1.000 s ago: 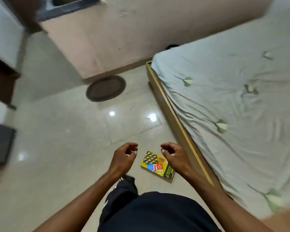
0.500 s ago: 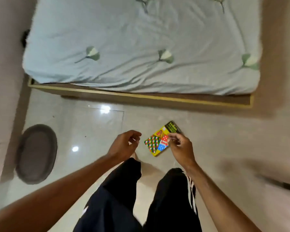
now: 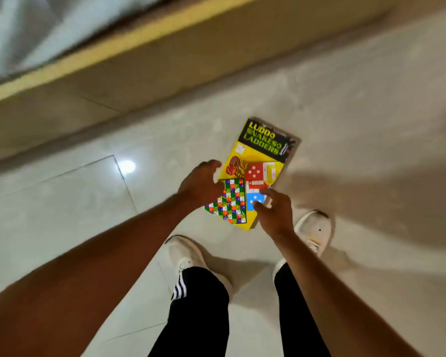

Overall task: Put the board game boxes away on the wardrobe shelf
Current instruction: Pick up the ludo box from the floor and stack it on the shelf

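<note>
A flat yellow board game box (image 3: 258, 161), printed "Ludo Snakes & Ladders" with a chequered snakes board and dice, lies on the pale tiled floor just beyond my feet. My left hand (image 3: 200, 185) hovers over the box's left edge with fingers spread and loosely bent. My right hand (image 3: 273, 211) reaches over the box's near right corner, fingers also spread. Neither hand grips the box; whether fingertips touch it is unclear. No wardrobe or shelf is in view.
The bed's wooden frame (image 3: 139, 39) with its pale sheet (image 3: 23, 34) runs across the top left. My white shoes (image 3: 188, 256) (image 3: 313, 231) stand on the glossy floor (image 3: 62, 202) right behind the box.
The view has dropped much closer to the floor and the box looks far larger. Both hands went from loosely curled to spread open and now reach down over the box.
</note>
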Available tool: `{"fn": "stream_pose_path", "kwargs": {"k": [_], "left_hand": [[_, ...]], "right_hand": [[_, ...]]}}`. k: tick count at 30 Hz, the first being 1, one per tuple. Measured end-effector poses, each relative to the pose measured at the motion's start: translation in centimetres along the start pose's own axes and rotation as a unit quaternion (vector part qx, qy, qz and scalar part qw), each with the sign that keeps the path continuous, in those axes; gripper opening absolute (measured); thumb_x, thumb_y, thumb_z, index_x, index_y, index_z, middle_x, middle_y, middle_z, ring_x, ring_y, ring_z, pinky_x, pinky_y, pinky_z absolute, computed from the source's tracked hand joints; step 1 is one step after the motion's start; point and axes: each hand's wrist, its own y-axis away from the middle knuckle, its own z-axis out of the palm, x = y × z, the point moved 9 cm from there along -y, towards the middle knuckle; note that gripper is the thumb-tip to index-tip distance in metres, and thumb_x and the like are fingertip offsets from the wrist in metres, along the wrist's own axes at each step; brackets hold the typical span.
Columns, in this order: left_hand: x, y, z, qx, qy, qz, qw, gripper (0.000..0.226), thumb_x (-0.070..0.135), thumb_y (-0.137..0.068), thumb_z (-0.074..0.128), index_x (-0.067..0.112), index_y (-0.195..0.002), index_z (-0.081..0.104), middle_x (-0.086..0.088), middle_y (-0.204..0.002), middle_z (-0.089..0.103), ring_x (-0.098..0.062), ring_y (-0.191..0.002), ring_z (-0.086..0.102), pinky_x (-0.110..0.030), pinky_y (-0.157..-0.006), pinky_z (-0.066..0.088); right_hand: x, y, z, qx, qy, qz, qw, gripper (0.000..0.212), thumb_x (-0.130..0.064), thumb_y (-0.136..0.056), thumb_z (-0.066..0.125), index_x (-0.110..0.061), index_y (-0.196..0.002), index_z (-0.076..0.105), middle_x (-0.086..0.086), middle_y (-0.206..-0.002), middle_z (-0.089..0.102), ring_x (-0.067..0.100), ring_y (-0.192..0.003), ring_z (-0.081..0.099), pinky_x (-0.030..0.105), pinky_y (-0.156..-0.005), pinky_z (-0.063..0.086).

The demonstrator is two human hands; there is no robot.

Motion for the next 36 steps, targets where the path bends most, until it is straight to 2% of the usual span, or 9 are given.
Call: {"fn": "stream_pose_path", "kwargs": {"k": [3, 6, 8, 13, 19, 26, 29, 32, 36], "left_hand": [[-2.4, -5.7, 3.8, -0.013, 0.002, -0.040, 0.999, 0.085, 0.029, -0.073, 0.069, 0.016, -0.149, 0.031, -0.014, -0.145, 0.044, -0.030, -0.131, 0.047, -0.037, -0.102, 0.045], [-2.2, -8.7, 5.9, -0.033, 0.061, -0.037, 0.997, 0.070, 0.023, -0.063, 0.068, 0.016, -0.131, 0.052, -0.013, -0.126, 0.062, -0.029, -0.109, 0.064, -0.028, -0.079, 0.053], [-1.5, -8.7, 5.6, -0.016, 0.108, -0.030, 0.994, 0.060, 0.020, -0.056, 0.064, 0.016, -0.115, 0.058, -0.010, -0.108, 0.069, -0.027, -0.091, 0.071, -0.034, -0.072, 0.059], [3.2, -3.1, 1.6, 0.035, 0.171, -0.015, 0.985, 0.061, 0.018, -0.057, 0.071, 0.025, -0.115, 0.055, -0.006, -0.111, 0.064, -0.024, -0.093, 0.070, -0.047, -0.081, 0.059], [18.1, 14.0, -5.4, 0.069, 0.241, 0.035, 0.968, 0.055, 0.020, -0.070, 0.068, 0.026, -0.123, 0.054, -0.001, -0.114, 0.061, -0.015, -0.100, 0.064, -0.040, -0.086, 0.056], [34.7, 33.1, -10.3, 0.044, 0.237, 0.065, 0.968, 0.069, -0.003, -0.082, 0.065, 0.049, -0.122, 0.042, 0.000, -0.119, 0.048, -0.025, -0.114, 0.055, -0.048, -0.091, 0.054], [41.5, 39.8, -11.9, 0.040, 0.244, 0.072, 0.966, 0.073, 0.003, -0.077, 0.065, 0.057, -0.123, 0.042, -0.005, -0.131, 0.047, -0.026, -0.116, 0.057, -0.047, -0.085, 0.057], [47.6, 44.6, -13.3, 0.041, 0.256, 0.096, 0.961, 0.074, 0.006, -0.074, 0.064, 0.058, -0.123, 0.045, -0.004, -0.132, 0.049, -0.023, -0.115, 0.057, -0.043, -0.082, 0.058], [52.7, 46.6, -14.0, 0.030, 0.259, 0.127, 0.957, 0.078, 0.005, -0.075, 0.067, 0.045, -0.137, 0.045, -0.004, -0.134, 0.050, -0.021, -0.118, 0.057, -0.044, -0.086, 0.058]], "right_hand": [[4.9, -7.0, 3.1, 0.006, -0.004, -0.006, 1.000, 0.051, -0.036, -0.066, 0.068, -0.024, -0.115, 0.065, 0.011, -0.108, 0.065, 0.027, -0.102, 0.063, 0.046, -0.092, 0.053], [5.6, -10.6, 4.5, 0.009, -0.037, -0.039, 0.998, 0.060, -0.045, -0.060, 0.066, -0.028, -0.117, 0.063, 0.008, -0.112, 0.065, 0.023, -0.103, 0.064, 0.045, -0.091, 0.055], [2.6, -9.8, 3.4, 0.020, -0.054, -0.071, 0.996, 0.058, -0.038, -0.064, 0.070, -0.028, -0.120, 0.062, 0.007, -0.117, 0.064, 0.024, -0.111, 0.060, 0.047, -0.096, 0.051], [-4.2, -4.4, -3.6, 0.049, -0.072, -0.128, 0.988, 0.056, -0.009, -0.073, 0.074, -0.020, -0.127, 0.060, 0.010, -0.125, 0.053, 0.024, -0.122, 0.049, 0.038, -0.107, 0.041], [-13.4, 8.7, -18.9, 0.039, -0.076, -0.173, 0.981, 0.053, -0.006, -0.078, 0.074, -0.017, -0.128, 0.059, 0.009, -0.133, 0.049, 0.012, -0.122, 0.043, -0.006, -0.092, 0.024], [-20.1, 25.9, -37.7, 0.004, -0.079, -0.186, 0.979, 0.054, -0.003, -0.081, 0.071, -0.014, -0.132, 0.056, 0.012, -0.136, 0.046, 0.008, -0.120, 0.042, -0.008, -0.085, 0.030], [-22.3, 32.5, -45.2, 0.006, -0.068, -0.215, 0.974, 0.058, -0.020, -0.080, 0.069, -0.019, -0.135, 0.052, 0.009, -0.137, 0.045, 0.016, -0.128, 0.042, 0.020, -0.106, 0.040], [-24.1, 37.3, -52.0, 0.011, -0.073, -0.250, 0.965, 0.057, -0.017, -0.084, 0.068, -0.020, -0.137, 0.049, -0.002, -0.133, 0.042, 0.017, -0.131, 0.041, 0.042, -0.108, 0.043], [-25.3, 39.6, -58.7, 0.035, -0.088, -0.265, 0.959, 0.056, -0.002, -0.086, 0.066, -0.017, -0.137, 0.050, -0.001, -0.131, 0.043, 0.000, -0.120, 0.043, 0.009, -0.097, 0.041]]}}
